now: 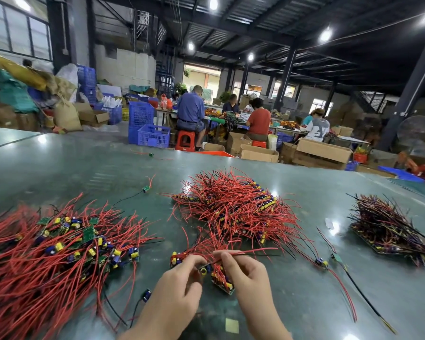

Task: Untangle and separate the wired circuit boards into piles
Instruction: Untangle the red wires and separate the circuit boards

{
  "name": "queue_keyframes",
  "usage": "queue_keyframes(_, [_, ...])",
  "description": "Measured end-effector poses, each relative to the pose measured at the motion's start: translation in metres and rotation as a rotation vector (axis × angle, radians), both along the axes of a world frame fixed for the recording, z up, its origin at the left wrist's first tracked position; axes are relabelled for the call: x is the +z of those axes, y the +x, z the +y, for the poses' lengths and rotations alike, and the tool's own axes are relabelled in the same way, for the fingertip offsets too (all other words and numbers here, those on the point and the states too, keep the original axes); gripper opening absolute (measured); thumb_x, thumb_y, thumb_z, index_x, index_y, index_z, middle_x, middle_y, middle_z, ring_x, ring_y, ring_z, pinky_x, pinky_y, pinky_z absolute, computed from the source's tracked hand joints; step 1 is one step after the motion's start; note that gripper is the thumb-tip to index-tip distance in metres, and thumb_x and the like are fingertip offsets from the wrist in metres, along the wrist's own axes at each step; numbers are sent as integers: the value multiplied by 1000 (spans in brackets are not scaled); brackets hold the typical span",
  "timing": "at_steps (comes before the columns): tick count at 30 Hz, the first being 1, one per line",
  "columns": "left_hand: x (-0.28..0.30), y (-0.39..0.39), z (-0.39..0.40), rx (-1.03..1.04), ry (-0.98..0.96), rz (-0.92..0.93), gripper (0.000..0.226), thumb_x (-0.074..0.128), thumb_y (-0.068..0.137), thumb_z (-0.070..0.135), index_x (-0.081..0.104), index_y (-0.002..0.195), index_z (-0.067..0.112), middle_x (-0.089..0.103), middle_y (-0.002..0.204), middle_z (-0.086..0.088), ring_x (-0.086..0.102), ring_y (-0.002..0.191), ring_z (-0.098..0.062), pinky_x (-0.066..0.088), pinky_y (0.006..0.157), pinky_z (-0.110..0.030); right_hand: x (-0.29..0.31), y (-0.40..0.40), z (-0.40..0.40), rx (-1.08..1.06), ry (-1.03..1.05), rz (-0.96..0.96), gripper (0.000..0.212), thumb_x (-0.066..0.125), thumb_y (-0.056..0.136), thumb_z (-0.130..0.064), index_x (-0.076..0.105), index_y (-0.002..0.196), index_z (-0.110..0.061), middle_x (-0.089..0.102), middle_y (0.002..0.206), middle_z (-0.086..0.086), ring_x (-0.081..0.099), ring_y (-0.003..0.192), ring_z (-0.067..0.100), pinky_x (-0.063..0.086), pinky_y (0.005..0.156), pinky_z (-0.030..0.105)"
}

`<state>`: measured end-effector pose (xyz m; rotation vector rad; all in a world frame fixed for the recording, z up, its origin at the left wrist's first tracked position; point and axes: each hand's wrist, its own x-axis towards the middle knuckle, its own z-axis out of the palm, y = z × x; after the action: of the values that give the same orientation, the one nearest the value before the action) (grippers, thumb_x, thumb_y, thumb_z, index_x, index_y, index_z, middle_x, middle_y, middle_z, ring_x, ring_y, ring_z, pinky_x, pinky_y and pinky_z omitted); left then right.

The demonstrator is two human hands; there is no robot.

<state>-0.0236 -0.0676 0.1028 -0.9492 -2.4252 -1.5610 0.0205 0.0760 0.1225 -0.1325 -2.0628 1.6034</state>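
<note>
Small cluster of wired circuit boards (216, 271) near the table's front edge — left hand (179, 290) and right hand (245, 278) both pinching its red wires, fingers curled together. Middle pile (236, 207) just beyond; left pile (47, 253) and dark right pile (388, 229) apart on the green table (292, 303). Exact wire held — probably red, partly hidden.

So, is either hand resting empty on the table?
No, the left hand and right hand both pinch red wires of a small bundle.
</note>
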Motion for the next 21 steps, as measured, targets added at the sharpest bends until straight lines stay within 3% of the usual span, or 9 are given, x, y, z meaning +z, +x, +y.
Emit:
queue_keyframes(2, [1, 4, 0, 47, -86, 45, 18, 43, 81, 50, 45, 98, 49, 59, 71, 21, 54, 64, 5, 37, 55, -9, 0, 0, 0, 3, 19, 1, 24, 56, 90, -2, 75, 81, -14, 64, 59, -16, 57, 61, -6, 40, 60, 7])
queue_keyframes(5, [-2, 2, -1, 208, -316, 245, 43, 23, 78, 80, 43, 99, 49, 53, 58, 12, 58, 68, -1, 36, 55, -14, 0, -1, 4, 54, 92, -24, 30, 54, 91, 2, 73, 77, -16, 70, 70, -10, 62, 70, -3, 45, 69, 13])
queue_keyframes(8, [8, -5, -6, 41, -150, 52, 50, 30, 72, 85, 52, 90, 44, 46, 51, 8, 44, 52, -4, 27, 50, -19, 6, 2, 12, 238, 57, -14, 22, 53, 92, -12, 71, 79, -15, 68, 72, -10, 58, 68, -4, 41, 67, 9])
queue_keyframes(11, [12, -12, -10, -156, 100, -155, 43, 51, 65, 73, 63, 75, 33, 37, 48, 9, 31, 48, -2, 23, 50, -21, 6, 3, 17, 364, -48, 38, 20, 55, 87, -20, 74, 84, -15, 70, 80, -6, 61, 75, 0, 44, 70, 11])
queue_keyframes(13, [15, -13, -12, -173, 152, -152, 40, 57, 66, 66, 64, 71, 27, 35, 47, 9, 28, 47, -2, 20, 47, -16, 3, -1, 18, 319, -171, 19, 25, 62, 80, -35, 77, 86, -16, 68, 79, -4, 57, 74, 5, 44, 72, 16])
queue_keyframes(16, [23, -15, -19, -256, 186, -299, 28, 62, 73, 45, 64, 63, 20, 29, 43, 9, 23, 40, -1, 17, 41, -10, 1, -3, 21, 352, -278, -43, 42, 69, 71, -54, 75, 78, -13, 63, 76, -2, 50, 74, 10, 40, 75, 22])
queue_keyframes(19, [29, -16, -25, -322, 178, -425, 24, 62, 73, 38, 63, 59, 18, 24, 41, 11, 18, 36, -1, 13, 37, -11, 4, 1, 24, 505, -242, -61, 34, 66, 80, -49, 73, 75, -16, 63, 78, -5, 49, 78, 13, 35, 78, 26])
queue_keyframes(21, [31, -16, -25, -317, 186, -453, 25, 63, 72, 37, 62, 63, 14, 23, 42, 12, 17, 36, -2, 12, 37, -12, 6, 2, 25, 474, -299, -73, 31, 66, 82, -42, 74, 76, -13, 62, 76, -2, 47, 75, 15, 36, 75, 26])
